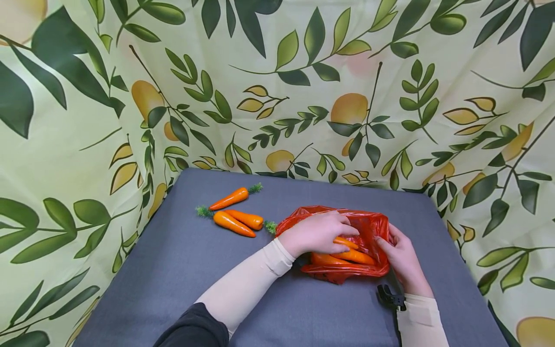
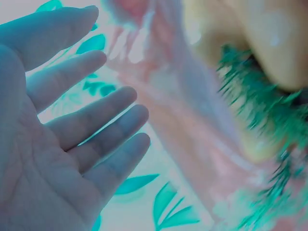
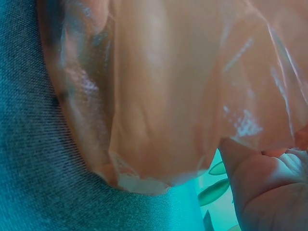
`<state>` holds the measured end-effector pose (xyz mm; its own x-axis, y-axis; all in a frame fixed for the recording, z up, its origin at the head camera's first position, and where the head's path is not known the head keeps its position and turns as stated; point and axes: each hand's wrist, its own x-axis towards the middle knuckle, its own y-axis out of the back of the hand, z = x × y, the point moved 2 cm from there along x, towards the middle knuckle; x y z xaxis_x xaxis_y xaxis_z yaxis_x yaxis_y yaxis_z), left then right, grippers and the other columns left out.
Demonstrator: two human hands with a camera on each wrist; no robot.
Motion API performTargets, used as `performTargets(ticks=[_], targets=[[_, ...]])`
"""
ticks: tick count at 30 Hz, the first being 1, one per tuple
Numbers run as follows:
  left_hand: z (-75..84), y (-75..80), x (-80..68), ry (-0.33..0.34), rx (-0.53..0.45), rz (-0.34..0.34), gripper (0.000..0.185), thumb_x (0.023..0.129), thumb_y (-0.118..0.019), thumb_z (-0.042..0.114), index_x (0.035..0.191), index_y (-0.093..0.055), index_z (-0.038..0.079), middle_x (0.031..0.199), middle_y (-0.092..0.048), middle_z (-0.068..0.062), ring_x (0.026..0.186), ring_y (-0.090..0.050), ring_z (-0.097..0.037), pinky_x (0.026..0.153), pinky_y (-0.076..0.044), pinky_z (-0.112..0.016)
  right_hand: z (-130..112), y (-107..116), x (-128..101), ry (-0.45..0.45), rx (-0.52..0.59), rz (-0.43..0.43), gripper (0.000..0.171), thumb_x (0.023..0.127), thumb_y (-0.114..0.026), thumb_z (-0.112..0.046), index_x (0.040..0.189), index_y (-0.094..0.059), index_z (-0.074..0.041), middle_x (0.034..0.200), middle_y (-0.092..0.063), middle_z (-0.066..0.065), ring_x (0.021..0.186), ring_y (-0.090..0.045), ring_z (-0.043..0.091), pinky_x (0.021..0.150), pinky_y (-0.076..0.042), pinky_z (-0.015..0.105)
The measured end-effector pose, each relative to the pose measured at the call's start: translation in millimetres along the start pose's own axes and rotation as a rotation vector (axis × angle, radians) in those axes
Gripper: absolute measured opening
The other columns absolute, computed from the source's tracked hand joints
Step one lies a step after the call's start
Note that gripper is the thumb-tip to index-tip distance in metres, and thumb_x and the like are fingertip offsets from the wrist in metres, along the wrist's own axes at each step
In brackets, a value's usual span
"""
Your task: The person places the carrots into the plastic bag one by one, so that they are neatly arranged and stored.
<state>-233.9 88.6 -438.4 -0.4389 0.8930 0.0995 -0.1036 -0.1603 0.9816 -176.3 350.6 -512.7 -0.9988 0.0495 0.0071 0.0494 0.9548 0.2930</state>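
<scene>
Orange plastic carrots lie on the grey tabletop: three loose carrots sit left of the centre, one farther back and two touching side by side nearer, their green tufts pointing outward. They lie well within reach of the left hand, just left of the red plastic bag, which fits a pile waiting beside the bag.

The bag lies on its side with its mouth gaping upward and to the left, and at least two more carrots show through its thin film. The left hand rests over the bag's mouth, its fingers straight and spread; the left wrist view shows the palm bare, so it seems to be pressing or steadying rather than gripping anything. A blurred green tuft hangs close to that camera.

On the right, the right hand holds the bag's right edge, thumb on the film; this probably keeps the mouth open and stops the slippery bag from sliding. The right wrist view shows film bunched against the palm, but how tightly the fingers close I cannot tell.

Leaf-and-fruit printed cloth walls the tabletop on three sides.
</scene>
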Motion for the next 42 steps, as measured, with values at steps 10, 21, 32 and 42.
performTargets(ticks=[10,21,32,42], targets=[[-14.8,43.7,-36.9,0.048,-0.057,0.172,0.050,0.106,-0.076,0.044,0.153,-0.070,0.029,0.147,-0.070,0.003,0.137,-0.061,-0.016,0.114,-0.054,-0.031,1.9,0.8,0.1,-0.018,-0.020,-0.004,0.062,0.114,-0.064,-0.017,0.168,-0.039,0.001,0.117,-0.071,-0.018,0.097,-0.073,0.005,0.084,-0.066,0.022],[-44.4,73.9,-90.7,0.147,-0.144,0.315,0.051,0.104,-0.079,0.039,0.153,-0.070,0.026,0.150,-0.069,0.000,0.140,-0.062,-0.020,0.118,-0.054,-0.039,1.5,-1.5,0.9,-0.038,-0.017,-0.007,0.063,0.115,-0.064,-0.018,0.169,-0.039,0.000,0.119,-0.071,-0.016,0.098,-0.073,0.005,0.084,-0.066,0.022],[-68.7,85.7,-130.5,0.252,-0.208,0.403,0.055,0.102,-0.082,0.042,0.154,-0.070,0.027,0.153,-0.067,0.000,0.144,-0.061,-0.023,0.121,-0.053,-0.047,1.0,0.7,-0.8,-0.061,-0.009,-0.006,0.064,0.115,-0.063,-0.018,0.170,-0.036,0.001,0.118,-0.071,-0.019,0.098,-0.074,0.004,0.084,-0.066,0.023],[-100.3,88.9,-186.1,0.389,-0.255,0.500,0.056,0.100,-0.085,0.039,0.153,-0.070,0.025,0.157,-0.065,-0.004,0.146,-0.060,-0.030,0.122,-0.050,-0.056,4.1,0.1,1.0,-0.056,-0.020,0.004,0.062,0.114,-0.064,-0.018,0.168,-0.039,0.000,0.116,-0.071,-0.017,0.096,-0.073,0.005,0.084,-0.066,0.023]])
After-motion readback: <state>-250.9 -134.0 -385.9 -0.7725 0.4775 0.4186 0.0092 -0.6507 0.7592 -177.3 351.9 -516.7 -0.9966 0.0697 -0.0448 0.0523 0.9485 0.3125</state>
